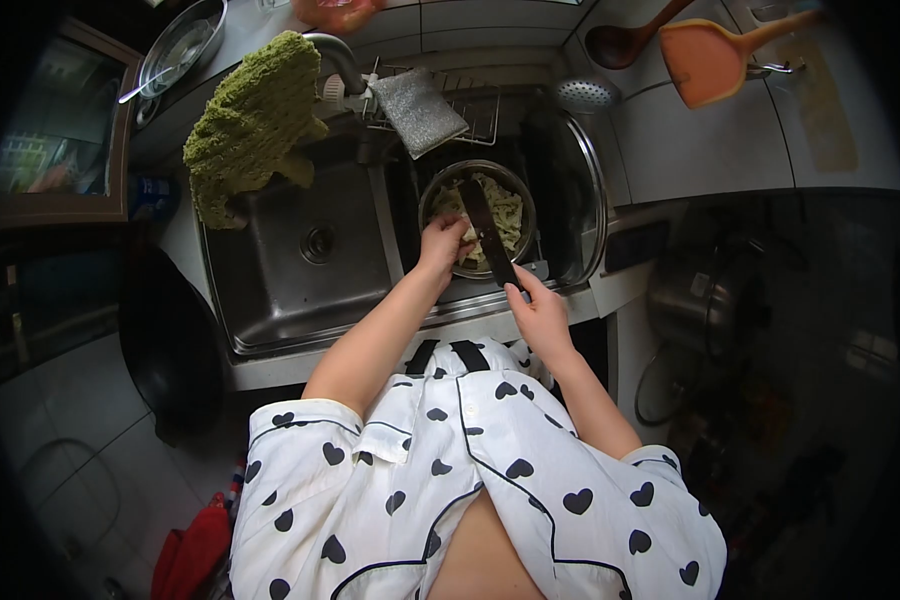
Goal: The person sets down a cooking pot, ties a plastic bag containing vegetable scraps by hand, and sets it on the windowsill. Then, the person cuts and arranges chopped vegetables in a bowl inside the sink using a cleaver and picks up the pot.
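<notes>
Over the right sink basin sits a round metal bowl (531,222) with pale green chopped pieces (507,213) in it. My right hand (540,315) is closed on the handle end of a dark, long-bladed knife (485,230), which slants across the bowl. My left hand (444,243) is at the bowl's left side, beside the blade, its fingers curled together; what they hold, if anything, is too small to tell.
A green towel (255,120) hangs by the faucet (342,62), left of a silver sponge cloth (418,110) on a wire rack. The left sink basin (300,260) has a drain. An orange spatula (705,65) and ladle hang upper right. A dark pan (170,340) hangs left.
</notes>
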Action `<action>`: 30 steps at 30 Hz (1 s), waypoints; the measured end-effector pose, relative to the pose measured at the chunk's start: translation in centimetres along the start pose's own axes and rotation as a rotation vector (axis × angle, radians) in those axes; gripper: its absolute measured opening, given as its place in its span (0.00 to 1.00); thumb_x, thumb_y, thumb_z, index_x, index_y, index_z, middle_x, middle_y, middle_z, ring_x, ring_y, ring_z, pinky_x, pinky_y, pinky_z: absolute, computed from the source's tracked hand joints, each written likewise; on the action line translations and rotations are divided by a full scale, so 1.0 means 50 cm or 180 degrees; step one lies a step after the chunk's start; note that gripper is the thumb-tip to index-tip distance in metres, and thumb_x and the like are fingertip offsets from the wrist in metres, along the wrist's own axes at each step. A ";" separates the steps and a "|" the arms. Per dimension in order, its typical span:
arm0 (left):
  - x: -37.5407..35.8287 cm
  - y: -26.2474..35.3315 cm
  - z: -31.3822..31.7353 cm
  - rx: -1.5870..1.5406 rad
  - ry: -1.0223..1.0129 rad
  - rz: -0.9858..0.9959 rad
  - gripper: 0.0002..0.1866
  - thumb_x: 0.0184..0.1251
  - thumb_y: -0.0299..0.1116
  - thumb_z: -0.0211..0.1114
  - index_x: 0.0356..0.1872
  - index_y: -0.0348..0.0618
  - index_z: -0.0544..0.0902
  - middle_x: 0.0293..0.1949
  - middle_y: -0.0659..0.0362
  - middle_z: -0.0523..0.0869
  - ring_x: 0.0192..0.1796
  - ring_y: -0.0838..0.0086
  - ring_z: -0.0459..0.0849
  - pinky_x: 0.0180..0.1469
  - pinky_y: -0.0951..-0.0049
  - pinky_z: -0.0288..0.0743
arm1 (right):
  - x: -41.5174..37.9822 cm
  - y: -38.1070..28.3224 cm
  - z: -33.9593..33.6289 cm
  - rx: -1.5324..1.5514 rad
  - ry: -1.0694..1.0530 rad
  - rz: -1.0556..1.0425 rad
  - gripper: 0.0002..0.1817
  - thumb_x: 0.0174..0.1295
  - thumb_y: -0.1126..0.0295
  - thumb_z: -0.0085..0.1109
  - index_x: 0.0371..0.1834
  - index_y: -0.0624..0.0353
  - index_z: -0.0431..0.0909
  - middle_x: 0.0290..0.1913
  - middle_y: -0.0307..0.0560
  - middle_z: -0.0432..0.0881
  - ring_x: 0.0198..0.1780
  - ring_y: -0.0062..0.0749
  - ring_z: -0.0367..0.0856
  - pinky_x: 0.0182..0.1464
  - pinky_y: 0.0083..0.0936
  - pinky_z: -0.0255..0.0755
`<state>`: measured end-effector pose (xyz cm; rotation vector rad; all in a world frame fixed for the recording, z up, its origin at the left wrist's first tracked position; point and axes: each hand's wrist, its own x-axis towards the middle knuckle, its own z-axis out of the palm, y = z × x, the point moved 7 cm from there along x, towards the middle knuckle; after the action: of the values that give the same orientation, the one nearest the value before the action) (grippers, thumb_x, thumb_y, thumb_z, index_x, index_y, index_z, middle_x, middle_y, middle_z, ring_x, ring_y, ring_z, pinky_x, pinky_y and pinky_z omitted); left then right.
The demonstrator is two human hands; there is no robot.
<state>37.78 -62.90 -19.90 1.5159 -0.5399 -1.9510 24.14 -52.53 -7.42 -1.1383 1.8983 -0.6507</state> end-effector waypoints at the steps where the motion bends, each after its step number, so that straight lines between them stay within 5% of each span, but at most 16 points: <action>1: -0.004 0.002 0.002 -0.0010 0.0001 0.0006 0.16 0.64 0.33 0.59 0.51 0.38 0.73 0.40 0.59 0.79 0.36 0.77 0.81 0.33 0.84 0.78 | 0.001 0.002 0.002 -0.0022 0.0006 -0.0003 0.20 0.60 0.60 0.53 0.55 0.48 0.74 0.15 0.50 0.74 0.20 0.40 0.77 0.29 0.32 0.68; 13: -0.009 0.011 -0.008 0.0138 0.0064 0.0084 0.18 0.64 0.34 0.59 0.52 0.36 0.74 0.35 0.61 0.79 0.30 0.80 0.78 0.28 0.84 0.70 | 0.008 0.002 0.002 -0.0037 -0.0028 -0.0010 0.20 0.60 0.60 0.52 0.56 0.47 0.74 0.16 0.50 0.75 0.21 0.42 0.78 0.29 0.33 0.68; 16: -0.011 0.016 -0.007 0.0198 0.0104 0.0039 0.17 0.64 0.33 0.57 0.51 0.35 0.74 0.40 0.59 0.80 0.35 0.78 0.79 0.34 0.80 0.70 | 0.005 -0.005 0.002 -0.0141 -0.0169 0.0124 0.19 0.61 0.65 0.54 0.55 0.56 0.74 0.24 0.44 0.80 0.19 0.18 0.68 0.27 0.18 0.65; 19: -0.014 0.013 -0.002 0.0073 0.0069 0.0115 0.17 0.63 0.34 0.57 0.50 0.35 0.75 0.39 0.60 0.80 0.34 0.79 0.78 0.32 0.82 0.68 | 0.006 -0.015 0.002 -0.0064 0.0012 -0.0078 0.20 0.60 0.60 0.52 0.56 0.48 0.74 0.16 0.50 0.76 0.22 0.43 0.78 0.29 0.33 0.68; 30: -0.002 0.029 -0.015 0.0101 0.0021 0.0330 0.18 0.63 0.33 0.59 0.52 0.36 0.74 0.36 0.63 0.80 0.31 0.82 0.76 0.27 0.85 0.66 | 0.002 -0.028 -0.002 -0.0242 -0.0089 0.0003 0.20 0.60 0.60 0.52 0.56 0.49 0.73 0.16 0.51 0.75 0.23 0.45 0.77 0.31 0.35 0.68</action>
<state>38.83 -63.88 -19.10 1.4833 -0.6366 -1.8659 24.68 -53.26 -6.34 -1.1883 1.9136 -0.5635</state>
